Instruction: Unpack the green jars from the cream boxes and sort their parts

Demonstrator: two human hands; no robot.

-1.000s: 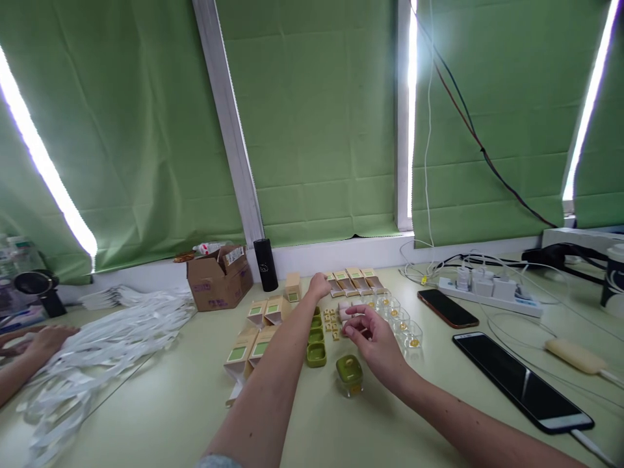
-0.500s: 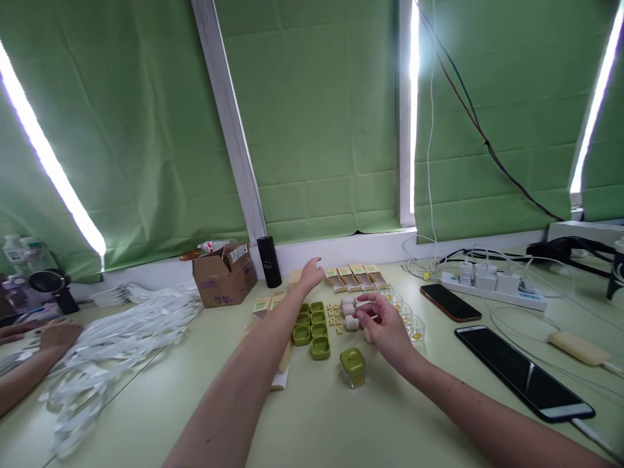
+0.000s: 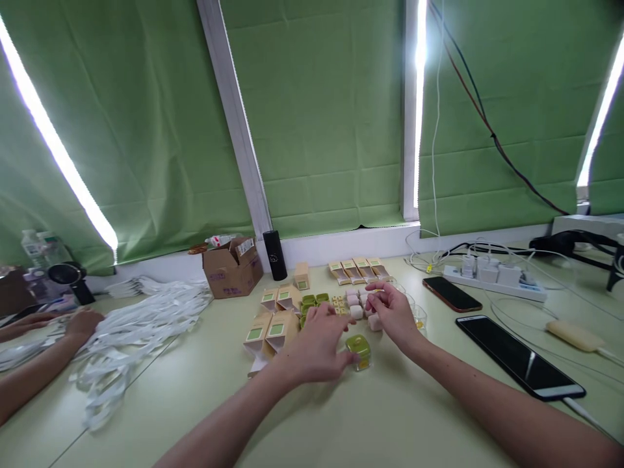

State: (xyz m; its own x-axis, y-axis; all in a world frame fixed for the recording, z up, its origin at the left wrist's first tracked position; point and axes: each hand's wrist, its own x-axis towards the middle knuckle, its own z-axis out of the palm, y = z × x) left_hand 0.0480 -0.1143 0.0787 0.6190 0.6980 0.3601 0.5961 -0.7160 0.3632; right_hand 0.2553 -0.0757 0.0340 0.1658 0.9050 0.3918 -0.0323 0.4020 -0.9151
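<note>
My left hand is spread over the table, its thumb at the left side of a small clear jar with a green lid. It holds nothing. My right hand hovers over white and pink blocks, thumb and index finger pressed together; whatever may be between them is too small to make out. Green square cups, partly hidden by my left hand, stand beside small yellow pieces. Clear cups are partly behind my right hand. Open kraft boxes stand left of my left hand.
More kraft boxes line the back. A cardboard box, black cylinder and white straps lie left, near another person's hands. Phones and a power strip are at right.
My left hand has come back from the rear of the table to the green-lidded jar. A single kraft box at the back now shows. My right hand stays near the blocks; the view has shifted slightly.
</note>
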